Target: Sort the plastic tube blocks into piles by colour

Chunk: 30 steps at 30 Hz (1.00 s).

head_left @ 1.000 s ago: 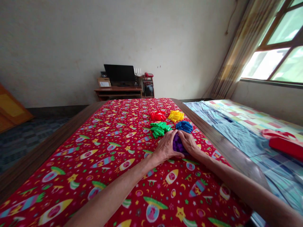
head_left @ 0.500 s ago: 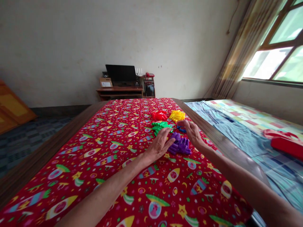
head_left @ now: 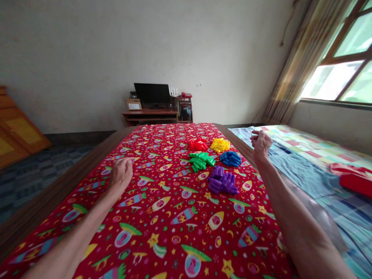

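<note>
Plastic tube-like pieces lie sorted by colour in separate piles on the table: red [head_left: 198,145], yellow [head_left: 220,145], green [head_left: 201,161], blue [head_left: 230,159] and purple [head_left: 223,181]. Well to the left of the piles, my left hand [head_left: 121,173] hovers over the cloth, its fingers loosely bent and nothing visible in them. My right hand [head_left: 261,144] is raised past the table's right edge, beyond the blue pile. Its fingers are partly bent and apart, with no piece seen in them. Neither hand touches a pile.
A red patterned cloth [head_left: 162,205] covers the brown table [head_left: 87,162]. To the right is a bed [head_left: 308,155] with a red item [head_left: 354,184] on it. A desk [head_left: 151,114] with a monitor [head_left: 152,95] stands at the far wall; an orange cabinet [head_left: 20,128] is at left.
Both hands have drawn away from the piles and apart, the left to the left, the right to the right and up. The blue pile, mostly covered before, now shows fully.
</note>
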Each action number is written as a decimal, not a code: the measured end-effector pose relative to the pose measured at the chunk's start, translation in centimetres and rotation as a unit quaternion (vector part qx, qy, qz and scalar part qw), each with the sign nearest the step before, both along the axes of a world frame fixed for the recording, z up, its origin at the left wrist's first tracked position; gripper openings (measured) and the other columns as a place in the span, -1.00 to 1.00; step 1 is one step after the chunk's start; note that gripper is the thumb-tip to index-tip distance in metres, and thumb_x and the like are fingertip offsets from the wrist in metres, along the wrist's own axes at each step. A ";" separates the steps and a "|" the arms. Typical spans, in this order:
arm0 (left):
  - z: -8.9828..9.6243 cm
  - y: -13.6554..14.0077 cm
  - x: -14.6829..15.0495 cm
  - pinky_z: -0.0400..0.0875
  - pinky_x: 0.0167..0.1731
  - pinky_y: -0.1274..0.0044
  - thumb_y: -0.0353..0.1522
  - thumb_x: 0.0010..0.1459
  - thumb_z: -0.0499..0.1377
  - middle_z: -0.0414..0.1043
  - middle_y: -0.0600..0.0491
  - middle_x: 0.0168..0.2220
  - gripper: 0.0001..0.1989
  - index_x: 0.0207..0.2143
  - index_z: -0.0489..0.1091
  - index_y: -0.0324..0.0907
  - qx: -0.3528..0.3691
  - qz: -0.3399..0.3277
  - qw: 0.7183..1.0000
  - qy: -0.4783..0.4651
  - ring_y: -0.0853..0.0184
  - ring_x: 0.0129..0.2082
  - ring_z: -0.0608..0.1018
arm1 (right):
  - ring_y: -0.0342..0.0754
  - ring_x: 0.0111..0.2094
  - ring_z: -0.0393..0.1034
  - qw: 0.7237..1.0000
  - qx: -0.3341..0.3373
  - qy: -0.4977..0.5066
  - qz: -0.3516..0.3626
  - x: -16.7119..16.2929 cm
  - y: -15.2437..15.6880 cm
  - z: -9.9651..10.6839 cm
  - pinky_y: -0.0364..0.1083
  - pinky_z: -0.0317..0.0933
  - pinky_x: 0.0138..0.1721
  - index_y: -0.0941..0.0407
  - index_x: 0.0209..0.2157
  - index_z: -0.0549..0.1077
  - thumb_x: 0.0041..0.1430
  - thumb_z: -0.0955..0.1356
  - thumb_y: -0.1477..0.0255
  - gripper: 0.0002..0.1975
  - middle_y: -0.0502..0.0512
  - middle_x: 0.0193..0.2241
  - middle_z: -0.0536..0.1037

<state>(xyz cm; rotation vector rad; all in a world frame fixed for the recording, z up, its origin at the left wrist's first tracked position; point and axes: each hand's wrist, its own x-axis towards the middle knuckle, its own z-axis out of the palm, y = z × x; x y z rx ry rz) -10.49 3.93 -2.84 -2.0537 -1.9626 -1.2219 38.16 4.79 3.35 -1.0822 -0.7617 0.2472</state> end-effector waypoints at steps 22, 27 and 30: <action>-2.4 0.3 -4.1 0.40 -0.18 0.45 -0.29 0.04 0.03 0.51 0.24 -0.26 -0.82 -0.37 0.43 0.04 -0.083 0.056 0.995 -0.025 0.25 -0.21 0.51 | -0.30 -0.73 0.09 0.976 -0.136 0.059 0.162 3.5 5.8 -9.2 -0.27 -0.03 -0.75 0.15 -0.57 0.34 0.09 0.34 0.17 -0.65 -0.08 -0.70 0.34; -2.9 0.5 -4.9 0.41 -0.17 0.46 -0.30 0.04 0.03 0.53 0.21 -0.22 -0.79 -0.32 0.45 0.00 -0.092 0.038 0.995 -0.018 0.23 -0.18 0.52 | -0.29 -0.74 0.12 0.975 -0.155 0.054 0.152 3.2 5.8 -9.1 -0.28 0.00 -0.75 0.15 -0.57 0.35 0.11 0.34 0.14 -0.62 -0.06 -0.70 0.36; -3.0 0.7 -4.9 0.42 -0.18 0.47 -0.26 0.04 0.00 0.54 0.11 -0.19 -0.72 -0.30 0.47 -0.08 -0.080 0.041 0.996 -0.011 0.23 -0.18 0.54 | -0.28 -0.73 0.14 0.974 -0.165 0.034 0.151 3.3 5.9 -9.2 -0.27 0.03 -0.75 0.15 -0.56 0.36 0.09 0.35 0.10 -0.60 -0.06 -0.70 0.37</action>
